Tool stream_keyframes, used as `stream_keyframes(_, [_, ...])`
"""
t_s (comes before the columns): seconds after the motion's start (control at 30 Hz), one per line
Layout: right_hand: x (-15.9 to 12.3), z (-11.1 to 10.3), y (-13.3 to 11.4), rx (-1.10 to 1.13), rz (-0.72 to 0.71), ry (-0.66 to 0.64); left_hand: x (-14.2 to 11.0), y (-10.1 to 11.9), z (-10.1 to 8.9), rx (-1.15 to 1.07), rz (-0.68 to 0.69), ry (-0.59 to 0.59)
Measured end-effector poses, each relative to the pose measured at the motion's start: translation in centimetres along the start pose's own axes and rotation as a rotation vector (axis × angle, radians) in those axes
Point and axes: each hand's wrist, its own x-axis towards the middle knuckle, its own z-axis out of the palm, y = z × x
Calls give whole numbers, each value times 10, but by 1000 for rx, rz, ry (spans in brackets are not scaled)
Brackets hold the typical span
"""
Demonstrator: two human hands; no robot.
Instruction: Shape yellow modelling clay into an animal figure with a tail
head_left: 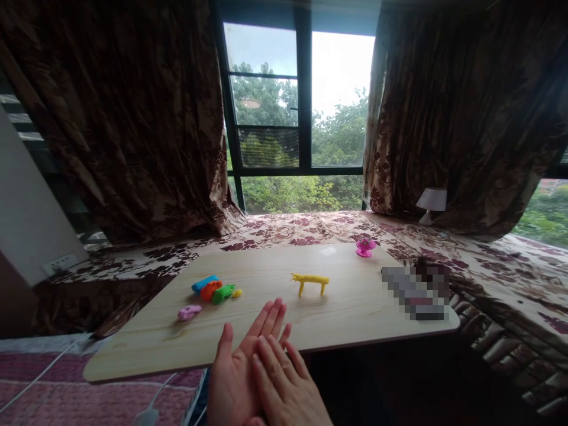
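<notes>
My left hand (237,364) lies palm up at the near edge of the wooden table (355,307), fingers stretched flat. My right hand (288,387) rests on top of it, palm down, fingers straight and pressed onto the left palm. Whether anything lies between the palms is hidden. A yellow clay animal (310,282) stands on four legs just beyond my fingertips. To the left sit clay lumps: blue (204,283), orange (210,290), green (223,293), a small yellow bit (237,293) and a pink piece (189,312).
A pink clay figure (365,247) stands at the table's far edge. A blurred-out item (417,293) lies at the right end. A small white lamp (431,204) sits on the floral window seat. A white cable (44,373) runs over the red bedding at left.
</notes>
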Motion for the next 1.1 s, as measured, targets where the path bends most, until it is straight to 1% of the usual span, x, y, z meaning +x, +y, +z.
stream_keyframes(0.07, [4, -1, -3, 27, 4, 0, 0, -7, 8, 36, 39, 107])
stream_keyframes(0.13, [13, -10, 1, 47, 82, 9, 1, -20, 15, 56, 47, 182])
stream_keyframes(0.2, [22, -19, 14, 37, 221, 43, 1, -31, 18, 68, -8, 203])
stream_keyframes(0.27, [24, -25, 28, 10, 342, 76, 1, -35, 18, 98, -111, 214])
stream_keyframes(0.33, [19, -25, 40, 19, 399, 92, 1, -33, 16, 154, -204, 278])
stream_keyframes(0.4, [11, -22, 45, 105, 418, 96, 2, -29, 13, 216, -235, 393])
stream_keyframes(0.43, [7, -21, 46, 178, 435, 107, 1, -27, 12, 243, -229, 445])
stream_keyframes(0.5, [3, -18, 45, 361, 488, 148, 1, -26, 11, 295, -195, 506])
stream_keyframes(0.6, [4, -19, 41, 637, 566, 220, -1, -28, 13, 349, -148, 527])
stream_keyframes(0.7, [8, -23, 38, 796, 585, 241, -1, -31, 14, 363, -136, 521])
stream_keyframes(0.83, [8, -26, 36, 867, 581, 231, -1, -33, 14, 369, -134, 507])
stream_keyframes(0.93, [7, -29, 34, 908, 581, 206, 0, -30, 13, 387, -95, 514])
stream_keyframes(1.1, [6, -32, 33, 928, 582, 203, 2, -24, 4, 401, -31, 537])
